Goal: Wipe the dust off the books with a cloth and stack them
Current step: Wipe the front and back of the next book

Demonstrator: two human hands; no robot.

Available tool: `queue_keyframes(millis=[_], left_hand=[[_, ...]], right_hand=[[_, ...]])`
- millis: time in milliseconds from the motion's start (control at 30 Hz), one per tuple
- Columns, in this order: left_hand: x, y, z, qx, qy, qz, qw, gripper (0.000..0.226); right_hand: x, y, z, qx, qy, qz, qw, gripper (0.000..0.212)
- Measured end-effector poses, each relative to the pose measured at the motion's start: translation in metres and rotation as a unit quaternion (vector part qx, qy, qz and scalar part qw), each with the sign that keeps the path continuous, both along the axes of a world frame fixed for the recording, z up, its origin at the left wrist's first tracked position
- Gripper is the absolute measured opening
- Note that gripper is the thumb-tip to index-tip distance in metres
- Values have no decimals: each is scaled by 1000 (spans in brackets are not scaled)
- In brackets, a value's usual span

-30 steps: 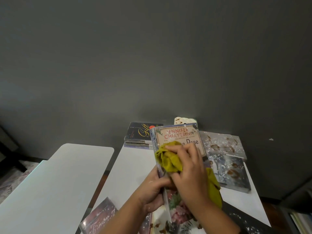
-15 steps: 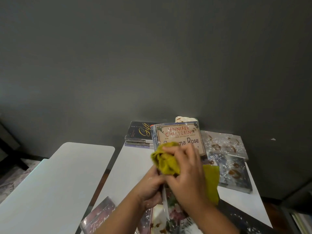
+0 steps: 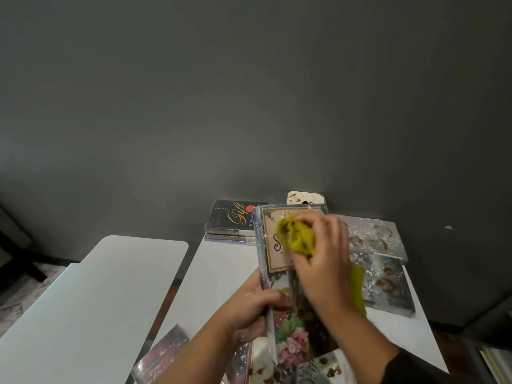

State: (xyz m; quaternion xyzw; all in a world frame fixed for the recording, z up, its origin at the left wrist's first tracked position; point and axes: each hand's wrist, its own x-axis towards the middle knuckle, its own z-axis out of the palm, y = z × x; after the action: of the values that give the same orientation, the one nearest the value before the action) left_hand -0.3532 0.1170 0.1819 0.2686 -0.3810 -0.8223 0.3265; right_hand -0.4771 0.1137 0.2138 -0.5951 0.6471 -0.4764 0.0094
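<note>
Right hand (image 3: 321,261) clutching crumpled yellow-green cloth (image 3: 296,236), now up at top of floral-covered book (image 3: 285,273), lower centre of frame; title wiped. Left hand (image 3: 255,309) gripping spine. Dusty grey books (image 3: 379,239) right, unwiped.

Looks like a room in someone's home, prob a study corner or spare room tbh. Plain dark grey wall (image 3: 249,92) w/ two small white tabletops, one (image 3: 91,295) on the left and another (image 3: 221,273) pushed up against it. Novels lying around on the second, incl a little stack of books (image 3: 235,223) at the back. Patterned rug (image 3: 16,297) on the floor far left, and bottom right a shelf (image 3: 496,361) w/ more books, partly cut off.
</note>
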Motion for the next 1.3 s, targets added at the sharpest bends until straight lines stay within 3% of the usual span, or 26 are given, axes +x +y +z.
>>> queue_keyframes(millis=[133,267,433,533,667,800,933,1033,1133,1300], left_hand=[[-4,3,-2,0,-5,23,1000,58],[-3,1,-1,-5,0,-12,1000,60],[-2,3,-3,1,16,-32,999,79],[-3,4,-1,-8,6,-32,999,78],[-6,7,2,-15,-3,8,1000,55],[-2,8,7,-2,3,-6,1000,57],[3,7,3,9,13,-21,1000,70],[4,7,-3,4,9,-30,999,83],[6,6,-5,2,24,-36,999,83],[5,3,-1,-18,-1,1,1000,74]], right_hand=[[26,19,-3,-19,77,85,993,46],[-3,-9,7,-27,39,21,999,37],[-32,-28,11,35,-34,-50,998,32],[-10,-9,9,-5,10,-21,1000,37],[26,19,-1,-27,94,63,993,54],[2,-3,10,-38,34,18,999,41],[-48,-35,6,59,-84,-67,992,25],[-59,-38,1,90,-113,-94,985,20],[-35,-20,7,49,-71,-77,993,27],[23,23,2,-20,49,50,997,53]])
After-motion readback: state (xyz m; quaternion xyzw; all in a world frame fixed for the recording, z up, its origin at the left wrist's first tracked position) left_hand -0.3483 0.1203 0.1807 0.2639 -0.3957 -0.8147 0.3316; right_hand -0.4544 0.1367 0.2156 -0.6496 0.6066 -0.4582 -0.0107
